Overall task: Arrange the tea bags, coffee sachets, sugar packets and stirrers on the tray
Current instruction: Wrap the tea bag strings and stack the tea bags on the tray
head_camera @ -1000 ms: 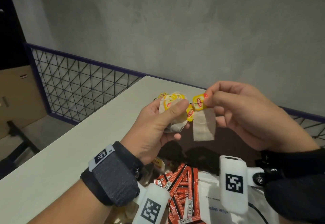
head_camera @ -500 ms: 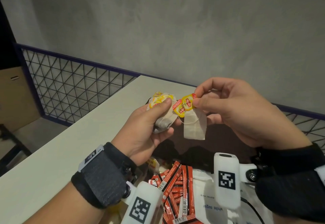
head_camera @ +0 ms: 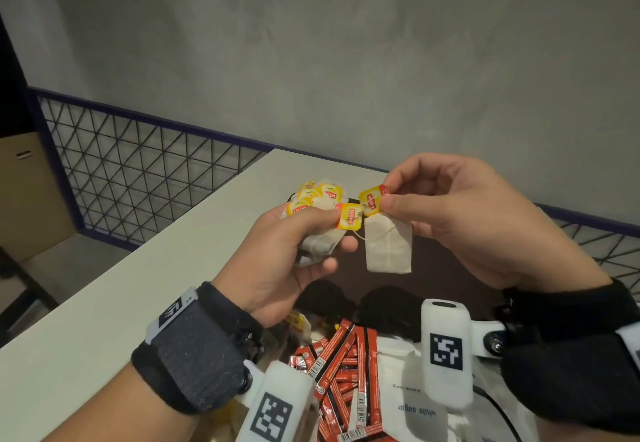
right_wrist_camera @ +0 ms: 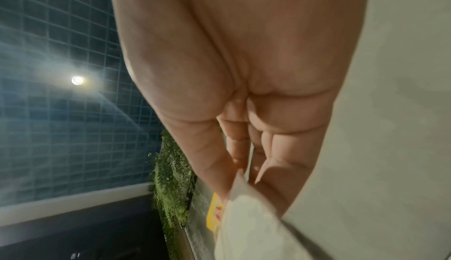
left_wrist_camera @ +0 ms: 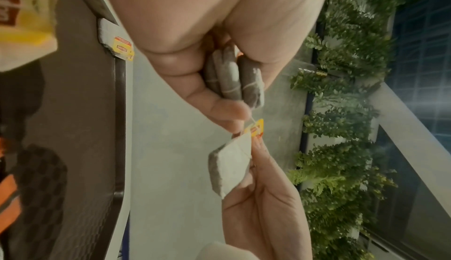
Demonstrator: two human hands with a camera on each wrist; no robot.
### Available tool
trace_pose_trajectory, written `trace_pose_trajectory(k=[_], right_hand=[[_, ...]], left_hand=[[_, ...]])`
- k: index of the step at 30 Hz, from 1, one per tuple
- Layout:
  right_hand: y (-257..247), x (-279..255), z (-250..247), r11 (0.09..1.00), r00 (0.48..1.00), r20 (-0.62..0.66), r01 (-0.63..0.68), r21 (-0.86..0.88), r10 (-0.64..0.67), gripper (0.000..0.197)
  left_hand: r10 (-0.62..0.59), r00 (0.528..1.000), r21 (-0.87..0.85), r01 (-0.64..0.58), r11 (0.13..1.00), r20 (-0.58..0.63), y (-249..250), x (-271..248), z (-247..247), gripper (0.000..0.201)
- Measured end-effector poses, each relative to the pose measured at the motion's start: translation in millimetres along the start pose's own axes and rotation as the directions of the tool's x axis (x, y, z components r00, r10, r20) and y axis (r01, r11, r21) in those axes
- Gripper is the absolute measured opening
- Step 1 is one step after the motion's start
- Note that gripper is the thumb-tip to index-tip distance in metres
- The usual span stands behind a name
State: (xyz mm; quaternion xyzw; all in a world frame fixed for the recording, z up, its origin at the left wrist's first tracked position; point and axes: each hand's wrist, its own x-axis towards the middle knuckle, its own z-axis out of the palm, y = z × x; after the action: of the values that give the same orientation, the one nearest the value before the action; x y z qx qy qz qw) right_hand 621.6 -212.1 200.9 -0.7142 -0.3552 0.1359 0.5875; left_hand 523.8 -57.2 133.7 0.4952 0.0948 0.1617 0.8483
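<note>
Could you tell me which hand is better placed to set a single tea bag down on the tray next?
Probably the right hand: it pinches one tea bag by its tag, hanging free. The left hand grips a bundle of tea bags.

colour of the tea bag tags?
Tea bag tags: yellow with red logo; head view shows it best.

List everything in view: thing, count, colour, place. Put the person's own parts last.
Bunch of tea bags: several, pale with yellow tags, in left hand.
Single tea bag: one, pale, hanging from its yellow tag in right hand.
Coffee sachets: many, red and black, heaped low in the middle.
Sugar packets: white, beside the sachets; count unclear.
Table: one, off-white, left.
Mesh railing: one, dark, behind table.
Left hand: grips the bunch.
Right hand: fingers pinch the tag.
</note>
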Motion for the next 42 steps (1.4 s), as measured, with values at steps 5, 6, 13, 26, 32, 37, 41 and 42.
trace_pose_trajectory(k=[5,6,13,26,32,37,41,42], right_hand=[[-3,-1,-5,0.992,0.999,0.049,-0.001,0.129,-0.005,0.018],[-3,-1,-6,0.991,0.998,0.056,0.0,0.135,-0.008,0.021],[-6,-4,-12,0.994,0.996,0.088,0.02,0.11,-0.03,0.021],[-10,-12,-11,0.997,0.991,0.13,-0.021,-0.068,0.03,0.013],[-7,-10,-12,0.99,0.99,0.136,-0.029,-0.135,0.047,0.015],[-5,-7,-13,0.99,0.989,0.139,-0.029,-0.137,0.049,0.012],[-6,-7,-12,0.993,0.994,0.11,-0.007,-0.122,0.021,0.012],[-6,-7,-10,0.993,0.995,0.102,0.0,-0.118,0.012,0.011]], left_hand=[[-0.019,1.0,-0.003,0.019,1.0,-0.009,6,-2,-2,0.016],[-0.015,1.0,0.029,0.016,0.999,-0.011,7,-2,-2,0.015],[-0.153,0.969,0.545,0.024,0.838,0.193,8,-8,-6,0.021],[-0.406,0.865,0.939,-0.184,0.291,0.295,-13,-30,19,0.007],[-0.234,0.921,0.934,-0.251,0.255,0.312,-12,-27,13,0.023],[-0.113,0.942,0.818,-0.21,0.536,0.316,1,-23,7,0.024],[-0.056,0.941,0.515,-0.132,0.847,0.334,14,-19,1,0.026],[-0.04,0.946,0.469,-0.123,0.875,0.323,15,-18,1,0.022]])
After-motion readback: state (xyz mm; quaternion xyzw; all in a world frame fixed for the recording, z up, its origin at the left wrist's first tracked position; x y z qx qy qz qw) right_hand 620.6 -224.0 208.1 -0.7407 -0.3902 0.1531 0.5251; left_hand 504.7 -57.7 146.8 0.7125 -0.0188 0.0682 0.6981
